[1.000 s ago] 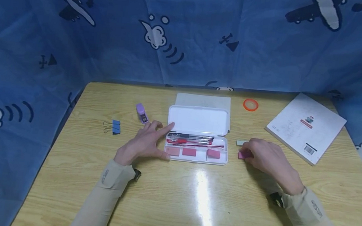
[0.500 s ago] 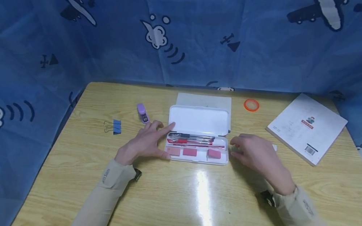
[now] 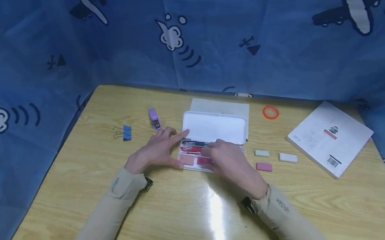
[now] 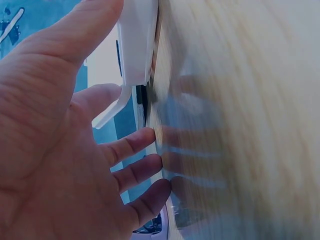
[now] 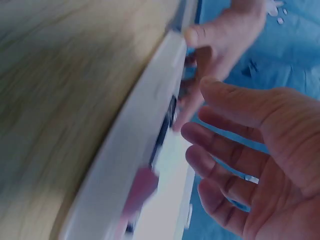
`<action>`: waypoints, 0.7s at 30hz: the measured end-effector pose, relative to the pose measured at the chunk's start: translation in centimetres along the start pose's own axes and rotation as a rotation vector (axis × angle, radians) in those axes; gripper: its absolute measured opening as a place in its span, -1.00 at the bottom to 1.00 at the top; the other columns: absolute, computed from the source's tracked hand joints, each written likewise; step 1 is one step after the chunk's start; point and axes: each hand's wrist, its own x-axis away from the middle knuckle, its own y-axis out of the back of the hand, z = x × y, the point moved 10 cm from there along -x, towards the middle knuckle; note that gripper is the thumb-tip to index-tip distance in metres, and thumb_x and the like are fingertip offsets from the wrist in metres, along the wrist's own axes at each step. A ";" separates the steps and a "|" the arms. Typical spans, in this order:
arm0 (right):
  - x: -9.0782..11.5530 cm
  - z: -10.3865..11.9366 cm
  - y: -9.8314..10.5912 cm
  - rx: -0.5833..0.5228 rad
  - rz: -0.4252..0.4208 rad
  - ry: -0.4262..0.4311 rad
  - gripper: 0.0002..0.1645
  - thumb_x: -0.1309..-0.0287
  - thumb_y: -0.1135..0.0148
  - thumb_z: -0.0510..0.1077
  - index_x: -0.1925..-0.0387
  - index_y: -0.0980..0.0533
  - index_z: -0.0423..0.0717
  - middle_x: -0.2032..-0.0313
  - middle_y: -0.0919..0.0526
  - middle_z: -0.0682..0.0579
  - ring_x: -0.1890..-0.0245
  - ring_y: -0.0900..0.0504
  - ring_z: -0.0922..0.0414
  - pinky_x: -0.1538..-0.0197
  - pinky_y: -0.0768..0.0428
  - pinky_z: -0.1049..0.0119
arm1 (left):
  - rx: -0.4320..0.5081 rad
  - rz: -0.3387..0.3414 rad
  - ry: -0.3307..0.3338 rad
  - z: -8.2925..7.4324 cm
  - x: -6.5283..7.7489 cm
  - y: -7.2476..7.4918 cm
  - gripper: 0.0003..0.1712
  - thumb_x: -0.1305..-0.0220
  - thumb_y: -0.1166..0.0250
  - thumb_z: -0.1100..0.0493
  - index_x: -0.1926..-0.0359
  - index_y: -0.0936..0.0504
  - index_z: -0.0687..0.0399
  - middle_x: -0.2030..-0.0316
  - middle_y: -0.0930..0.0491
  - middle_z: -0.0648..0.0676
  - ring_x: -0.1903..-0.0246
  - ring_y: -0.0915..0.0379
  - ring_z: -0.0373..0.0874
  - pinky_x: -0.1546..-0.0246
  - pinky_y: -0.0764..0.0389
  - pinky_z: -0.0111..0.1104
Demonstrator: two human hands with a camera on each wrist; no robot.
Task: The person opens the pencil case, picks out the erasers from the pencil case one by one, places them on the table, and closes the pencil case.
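Note:
A white pencil case lies with its lid raised. My left hand touches its left end, with the thumb at the front corner and the index finger by the lid. Over the case hovers my right hand, fingers loosely bent and nothing between them in the right wrist view. Inside are pens with black and red parts, a peach eraser and a pink eraser close to the right fingertips. The right hand hides the case's right part in the head view; a blurred pink eraser shows in the right wrist view.
Right of the case lie a green eraser, a white eraser and a magenta eraser. Farther out are an orange tape ring and a book. A purple stapler and blue binder clip are at left; paper behind.
My right hand has left the magenta eraser on the table and moved left over the case. The left hand has stayed at the case's left end.

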 end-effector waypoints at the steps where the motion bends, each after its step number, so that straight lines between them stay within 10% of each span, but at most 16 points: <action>1: -0.4 0.4 -0.3 -0.002 0.004 0.004 -0.85 -0.07 -0.54 -0.06 0.29 -0.72 0.09 0.34 -0.74 0.14 0.36 -0.59 0.14 0.35 -0.57 0.26 | -0.001 0.000 -0.001 0.0 0.0 0.0 0.37 0.11 -0.55 -0.40 -0.62 0.05 -0.36 -0.43 -0.18 0.22 -0.32 -0.17 0.16 -0.36 -0.31 0.12; 21: -4.7 2.9 -3.3 0.048 0.021 0.077 -0.85 -0.26 -0.39 0.05 0.33 -0.71 0.08 0.45 -0.71 0.17 0.52 -0.50 0.17 0.54 -0.42 0.36 | -0.016 -0.010 -0.015 0.0 0.0 0.1 0.38 0.11 -0.54 -0.41 -0.62 0.03 -0.30 -0.40 -0.22 0.21 -0.27 -0.19 0.11 -0.24 -0.38 0.04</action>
